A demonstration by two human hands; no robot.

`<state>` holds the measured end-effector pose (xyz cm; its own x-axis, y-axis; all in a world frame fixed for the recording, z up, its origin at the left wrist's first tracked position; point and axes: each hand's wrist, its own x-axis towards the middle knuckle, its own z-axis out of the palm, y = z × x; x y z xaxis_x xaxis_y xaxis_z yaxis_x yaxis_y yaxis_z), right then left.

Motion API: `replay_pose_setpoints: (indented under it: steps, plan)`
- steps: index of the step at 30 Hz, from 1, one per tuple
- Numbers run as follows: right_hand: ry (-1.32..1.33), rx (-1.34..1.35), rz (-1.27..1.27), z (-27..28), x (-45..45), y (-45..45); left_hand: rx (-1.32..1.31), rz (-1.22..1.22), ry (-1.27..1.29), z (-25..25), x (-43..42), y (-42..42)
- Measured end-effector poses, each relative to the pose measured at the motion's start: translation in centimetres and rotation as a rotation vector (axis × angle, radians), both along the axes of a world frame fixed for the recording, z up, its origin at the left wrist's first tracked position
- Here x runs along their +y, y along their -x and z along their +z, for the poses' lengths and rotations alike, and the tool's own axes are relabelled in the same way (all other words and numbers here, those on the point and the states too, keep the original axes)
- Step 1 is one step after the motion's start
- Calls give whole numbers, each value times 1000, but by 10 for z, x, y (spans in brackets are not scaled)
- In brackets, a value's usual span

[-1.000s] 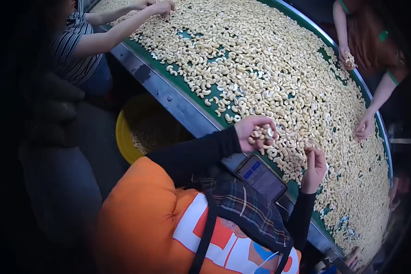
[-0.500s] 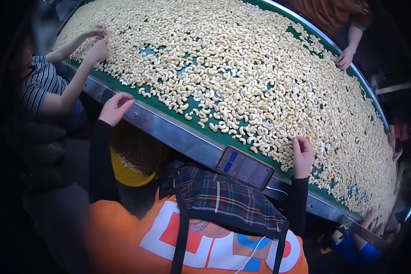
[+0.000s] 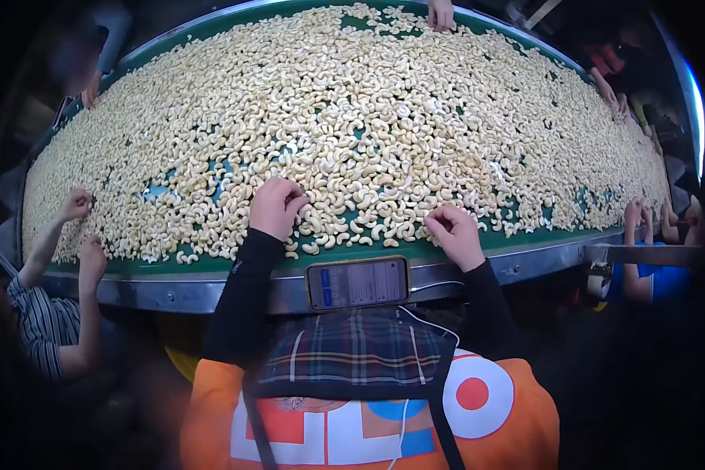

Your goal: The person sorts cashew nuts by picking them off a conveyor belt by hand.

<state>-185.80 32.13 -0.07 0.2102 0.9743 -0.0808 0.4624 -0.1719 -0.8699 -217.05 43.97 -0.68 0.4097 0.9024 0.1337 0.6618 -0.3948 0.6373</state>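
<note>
My left hand (image 3: pixel 274 208) is over the near part of a thick spread of pale cashew nuts (image 3: pixel 345 141), its fingers curled in toward the thumb. To the right, my right hand (image 3: pixel 456 236) hovers by the near edge of the nuts, thumb and forefinger drawn together. What either hand pinches, if anything, is too small to make out. Under the nuts, the green belt (image 3: pixel 352 252) shows in gaps and along its near border.
A phone (image 3: pixel 358 283) with a white cable leans on the metal rim (image 3: pixel 525 270) in front of me. Co-workers' hands (image 3: pixel 77 205) reach in at the left, with other hands (image 3: pixel 441 14) at the far side and right. Part of a yellow container (image 3: pixel 182 356) shows below.
My view has swung to the right. My left hand has gone from the metal rim, near the yellow container, to over the cashews. My right hand stays by the near cashews.
</note>
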Motion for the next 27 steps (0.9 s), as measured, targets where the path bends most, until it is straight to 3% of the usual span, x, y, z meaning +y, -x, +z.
replay_pose_setpoints:
  steps: [2,3,4,7,9,11,12,14,15,17,19,20,23,24,27]
  plan:
    - [43,11,-19,5,5,4,-243,87,324,2,-2,4]
    - [-57,-125,18,5,16,5,-359,130,494,2,-3,5]
    - [-155,-263,57,6,27,5,-359,117,499,-1,-2,3]
    - [-286,-537,129,5,37,9,-873,177,767,-10,-1,0]
    - [-368,-808,214,3,45,14,-983,190,899,-3,4,-1]
    - [-358,-771,218,-1,41,20,-1206,236,1179,9,5,-5]
    - [-350,-733,221,-3,37,23,-1209,238,1179,15,7,-9]
    - [-343,-697,228,2,36,35,-386,10,606,28,19,-21]
    - [-242,-519,135,9,38,46,18,-94,305,31,22,-24]
    - [-39,-162,-53,21,42,66,35,-198,171,12,23,-27]
    - [-118,-243,-16,19,57,75,74,-399,-107,-1,26,-27]
    - [-191,-320,23,16,67,80,79,-394,-110,-1,26,-25]
    - [-226,-375,69,5,84,99,-84,-339,679,11,20,-15]
    - [-180,-362,65,2,88,105,-83,-332,676,11,19,-9]
    - [-182,-245,132,12,97,135,-831,111,1269,5,17,6]
